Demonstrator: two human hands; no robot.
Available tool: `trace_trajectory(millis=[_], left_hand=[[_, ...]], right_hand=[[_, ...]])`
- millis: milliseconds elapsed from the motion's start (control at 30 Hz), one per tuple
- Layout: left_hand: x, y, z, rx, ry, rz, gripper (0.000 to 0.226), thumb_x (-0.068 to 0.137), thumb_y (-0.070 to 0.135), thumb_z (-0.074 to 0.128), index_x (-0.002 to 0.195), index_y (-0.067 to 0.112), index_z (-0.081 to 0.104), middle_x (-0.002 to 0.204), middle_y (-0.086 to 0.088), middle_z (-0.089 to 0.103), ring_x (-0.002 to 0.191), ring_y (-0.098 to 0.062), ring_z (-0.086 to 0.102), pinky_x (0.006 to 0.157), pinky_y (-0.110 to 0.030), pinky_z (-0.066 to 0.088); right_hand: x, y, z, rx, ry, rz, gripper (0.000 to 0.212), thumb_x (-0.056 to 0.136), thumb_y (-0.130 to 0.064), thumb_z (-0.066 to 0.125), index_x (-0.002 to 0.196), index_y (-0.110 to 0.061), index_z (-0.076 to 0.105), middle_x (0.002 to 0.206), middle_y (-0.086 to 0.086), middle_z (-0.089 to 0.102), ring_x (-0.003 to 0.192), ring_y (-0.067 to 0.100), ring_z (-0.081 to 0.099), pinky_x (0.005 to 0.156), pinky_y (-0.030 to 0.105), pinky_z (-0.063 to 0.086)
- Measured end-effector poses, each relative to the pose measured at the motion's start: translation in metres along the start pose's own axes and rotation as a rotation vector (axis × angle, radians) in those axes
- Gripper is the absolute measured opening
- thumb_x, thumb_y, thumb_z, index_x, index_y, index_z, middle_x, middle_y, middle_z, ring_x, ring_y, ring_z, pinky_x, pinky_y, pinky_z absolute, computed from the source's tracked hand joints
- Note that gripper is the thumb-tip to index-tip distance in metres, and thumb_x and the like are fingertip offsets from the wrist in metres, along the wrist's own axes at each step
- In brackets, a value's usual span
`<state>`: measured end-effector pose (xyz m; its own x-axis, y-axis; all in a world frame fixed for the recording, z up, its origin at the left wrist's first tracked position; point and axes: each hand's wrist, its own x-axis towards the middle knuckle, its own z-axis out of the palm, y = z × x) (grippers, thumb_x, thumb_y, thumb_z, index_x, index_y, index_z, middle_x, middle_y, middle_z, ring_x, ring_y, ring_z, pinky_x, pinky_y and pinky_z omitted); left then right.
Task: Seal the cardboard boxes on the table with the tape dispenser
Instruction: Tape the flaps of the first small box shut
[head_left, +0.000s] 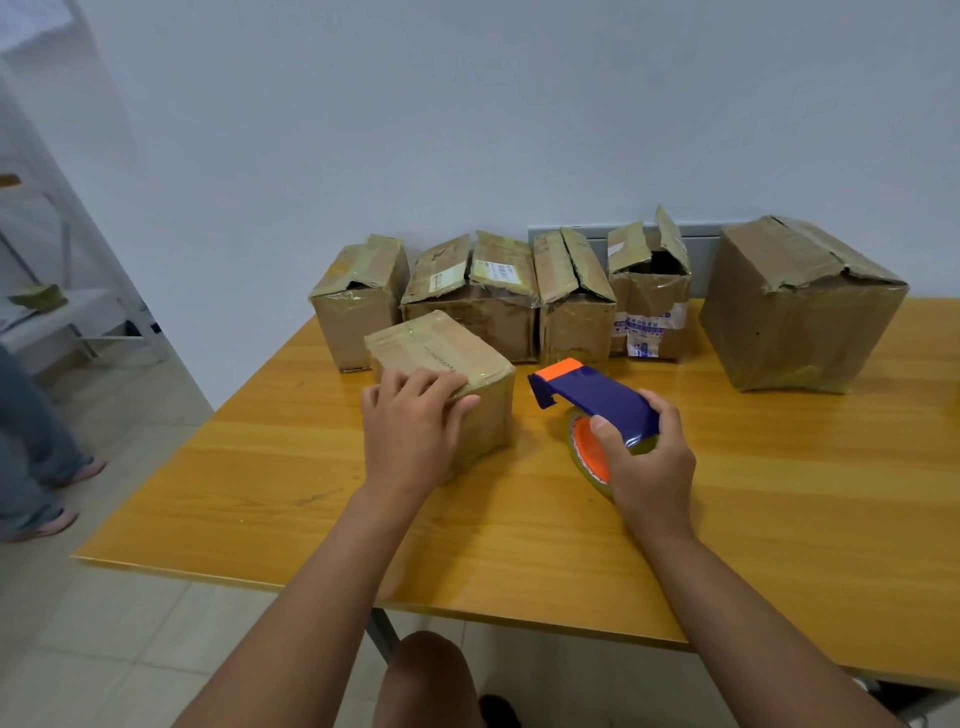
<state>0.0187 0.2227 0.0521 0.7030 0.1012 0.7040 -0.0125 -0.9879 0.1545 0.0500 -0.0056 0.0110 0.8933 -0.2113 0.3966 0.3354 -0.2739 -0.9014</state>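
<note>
A small taped cardboard box (441, 348) sits near the middle of the wooden table (753, 493). My left hand (410, 431) rests on its near top edge, fingers fairly straight and thumb against the front face. To its right, my right hand (649, 462) grips a blue and orange tape dispenser (597, 397) holding a roll of clear tape; its orange end points toward the box. Several more cardboard boxes stand in a row along the wall, among them one with raised flaps (649, 291) and a large one (800, 306) at the right.
The table's left edge and near edge border a tiled floor. Another person's legs (31, 441) stand at the far left by a white shelf (78, 312). My knee (426, 675) shows below the near table edge.
</note>
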Motion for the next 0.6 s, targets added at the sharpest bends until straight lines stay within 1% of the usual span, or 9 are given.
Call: trace_trajectory(millis=[100,167,200,267,367,400,467,533,600], left_hand=[[0.002,0.001,-0.003,-0.015,-0.040,-0.004,0.034,0.091,0.052,0.052,0.109,0.031,0.072,0.107,0.011,0.067,0.104,-0.018,0.047,0.085,-0.038,0.027],[0.003,-0.004,-0.005,-0.052,-0.062,0.029,0.032,0.093,0.048,0.052,0.111,0.031,0.072,0.108,0.011,0.066,0.109,-0.017,0.051,0.091,-0.038,0.024],[0.003,-0.006,-0.005,-0.074,-0.060,0.037,0.029,0.093,0.044,0.055,0.111,0.030,0.072,0.107,0.010,0.066,0.107,-0.017,0.054,0.091,-0.037,0.025],[0.001,-0.004,-0.004,-0.094,-0.030,0.012,0.023,0.093,0.038,0.060,0.110,0.026,0.071,0.103,0.007,0.068,0.099,-0.018,0.059,0.086,-0.034,0.029],[-0.001,0.011,-0.005,-0.103,-0.013,-0.074,0.022,0.093,0.040,0.061,0.105,0.023,0.068,0.102,0.007,0.070,0.097,-0.016,0.061,0.085,-0.031,0.030],[0.000,0.012,-0.006,-0.116,-0.028,-0.077,0.025,0.093,0.043,0.058,0.106,0.024,0.068,0.106,0.008,0.069,0.101,-0.014,0.060,0.087,-0.030,0.028],[0.001,0.006,-0.010,-0.141,-0.093,-0.049,0.030,0.094,0.046,0.052,0.115,0.030,0.066,0.121,0.013,0.064,0.114,-0.010,0.053,0.093,-0.028,0.018],[0.001,-0.007,-0.016,-0.153,-0.158,-0.002,0.028,0.097,0.039,0.054,0.123,0.035,0.064,0.132,0.017,0.058,0.122,-0.005,0.045,0.091,-0.026,0.012],[0.000,-0.013,-0.018,-0.142,-0.166,0.025,0.029,0.096,0.031,0.059,0.125,0.035,0.063,0.132,0.017,0.059,0.120,-0.007,0.047,0.085,-0.028,0.013]], right_hand=[[-0.001,-0.001,0.000,0.003,-0.003,0.007,0.061,0.086,-0.030,0.073,0.138,-0.016,0.045,0.118,-0.011,0.047,0.094,-0.009,0.050,0.071,0.007,0.040],[-0.001,-0.002,0.000,0.003,-0.001,0.006,0.061,0.086,-0.029,0.073,0.138,-0.016,0.045,0.118,-0.011,0.047,0.094,-0.004,0.051,0.071,0.007,0.040],[-0.001,-0.002,0.000,0.001,0.002,0.004,0.061,0.086,-0.029,0.073,0.138,-0.016,0.046,0.118,-0.011,0.047,0.093,-0.001,0.052,0.072,0.008,0.040],[0.000,-0.002,0.001,-0.003,0.006,0.000,0.061,0.086,-0.029,0.074,0.138,-0.016,0.046,0.118,-0.010,0.048,0.095,0.003,0.051,0.073,0.008,0.040],[0.000,-0.001,0.001,-0.004,0.002,0.004,0.061,0.086,-0.029,0.074,0.138,-0.016,0.046,0.119,-0.010,0.048,0.099,0.005,0.050,0.072,0.007,0.040],[0.000,-0.001,0.000,0.000,0.002,0.005,0.061,0.086,-0.029,0.074,0.138,-0.016,0.046,0.119,-0.009,0.049,0.101,0.006,0.049,0.072,0.007,0.039],[0.000,0.000,0.000,0.010,0.002,0.009,0.060,0.085,-0.029,0.074,0.138,-0.016,0.047,0.119,-0.008,0.050,0.102,0.007,0.050,0.073,0.006,0.039],[0.000,0.000,0.000,0.011,0.002,0.008,0.060,0.085,-0.029,0.074,0.138,-0.016,0.047,0.120,-0.008,0.050,0.103,0.007,0.050,0.073,0.007,0.040],[0.000,0.001,0.001,0.008,0.004,0.006,0.060,0.085,-0.029,0.074,0.138,-0.015,0.046,0.120,-0.008,0.049,0.103,0.007,0.050,0.073,0.008,0.041]])
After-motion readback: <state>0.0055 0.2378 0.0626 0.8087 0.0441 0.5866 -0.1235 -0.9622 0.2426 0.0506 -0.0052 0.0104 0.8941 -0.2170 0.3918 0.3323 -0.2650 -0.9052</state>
